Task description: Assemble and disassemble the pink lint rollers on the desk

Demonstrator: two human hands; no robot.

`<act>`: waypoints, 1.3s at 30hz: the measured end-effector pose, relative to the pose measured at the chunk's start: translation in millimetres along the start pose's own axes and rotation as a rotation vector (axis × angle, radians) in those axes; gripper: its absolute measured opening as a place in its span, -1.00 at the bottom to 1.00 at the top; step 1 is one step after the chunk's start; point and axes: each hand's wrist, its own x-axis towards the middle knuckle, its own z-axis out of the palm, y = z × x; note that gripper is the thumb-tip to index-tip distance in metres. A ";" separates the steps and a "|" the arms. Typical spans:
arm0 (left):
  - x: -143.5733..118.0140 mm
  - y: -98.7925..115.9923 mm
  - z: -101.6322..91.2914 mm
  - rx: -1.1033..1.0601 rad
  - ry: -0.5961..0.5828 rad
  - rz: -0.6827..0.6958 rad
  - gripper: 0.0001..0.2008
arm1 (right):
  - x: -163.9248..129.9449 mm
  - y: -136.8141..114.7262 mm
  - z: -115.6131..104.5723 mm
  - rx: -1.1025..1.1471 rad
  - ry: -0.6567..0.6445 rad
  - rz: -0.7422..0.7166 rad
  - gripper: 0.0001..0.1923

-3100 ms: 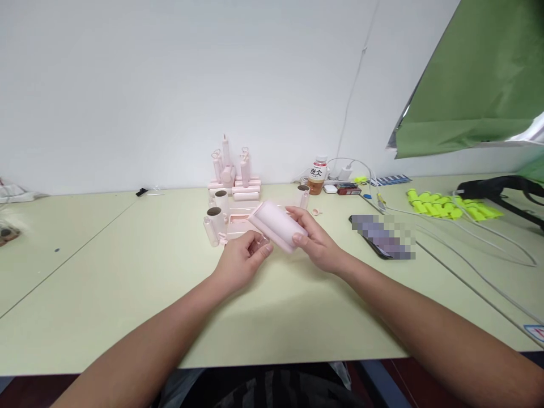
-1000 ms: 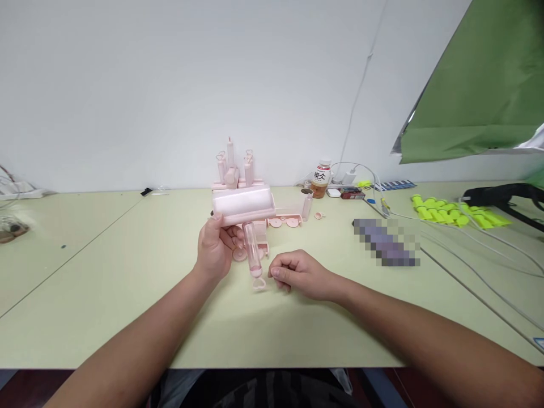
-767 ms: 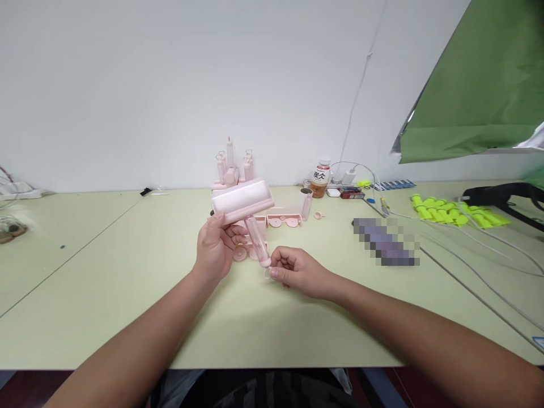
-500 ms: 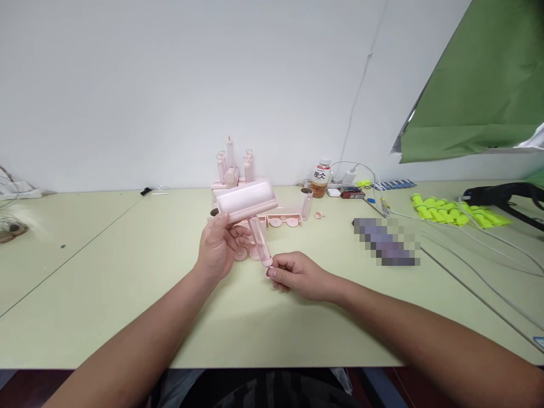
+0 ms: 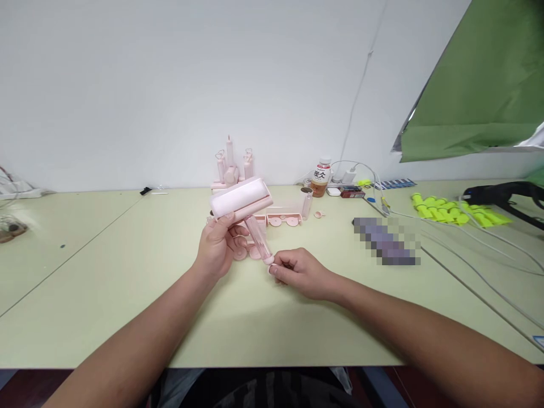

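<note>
While left hand [image 5: 219,246] grips pink lint roller [image 5: 242,199] at frame ctr, right hand [image 5: 300,273] fingers [image 5: 278,266] pinch its handle [image 5: 258,238] end above desk [image 5: 106,272].

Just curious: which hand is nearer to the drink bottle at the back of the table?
Right. The right hand lies in front of the bottle, slightly left; the left hand, holding the pink roller, is farther left.

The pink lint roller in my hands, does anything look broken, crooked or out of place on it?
Nothing stands out. The left hand holds the lint roller tilted above the table, and the right hand pinches its handle end. It looks whole; fine detail is too small to judge.
</note>
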 end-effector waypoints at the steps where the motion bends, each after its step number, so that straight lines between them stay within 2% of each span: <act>1: -0.2 0.2 0.1 -0.005 -0.009 0.001 -0.59 | -0.4 -0.8 0.3 0.040 -0.018 0.013 -0.72; 6: -1.6 1.8 1.6 -0.015 -0.030 -0.015 -0.57 | -0.7 -0.8 2.1 0.251 -0.088 0.104 -0.70; 13: -0.7 1.7 0.8 0.021 0.004 -0.026 -0.56 | 2.7 4.8 4.4 0.314 -0.040 0.142 -0.68; 16: -1.8 1.0 1.0 0.106 -0.051 -0.002 -0.53 | 4.3 3.3 2.5 0.403 0.038 0.144 -0.64; 19: -7.1 -4.6 1.8 0.230 -0.130 0.036 -0.35 | 7.8 -2.6 -6.6 0.504 0.203 0.129 -0.62; 21: -12.3 -12.3 2.0 0.330 -0.185 0.062 -0.29 | 13.4 -8.6 -18.7 0.511 0.334 0.125 -0.63; 25: -22.0 -29.1 2.0 0.557 -0.328 0.165 -0.52 | 42.0 -22.8 -59.3 0.366 0.603 0.183 -0.71; 27: -25.3 -33.3 2.7 0.650 -0.394 0.225 -0.61 | 66.0 -29.2 -85.2 0.402 0.624 0.294 -0.80; 32: -30.5 -31.1 6.8 0.796 -0.484 0.340 -0.67 | 134.6 -37.4 -139.3 0.410 0.612 0.429 -0.81; 36: -34.2 -28.2 10.3 0.840 -0.512 0.382 -0.69 | 176.9 -35.9 -159.8 0.363 0.634 0.485 -0.80; 39: -36.6 -27.1 12.9 0.838 -0.549 0.407 -0.70 | 196.8 -32.1 -171.5 0.326 0.654 0.510 -0.78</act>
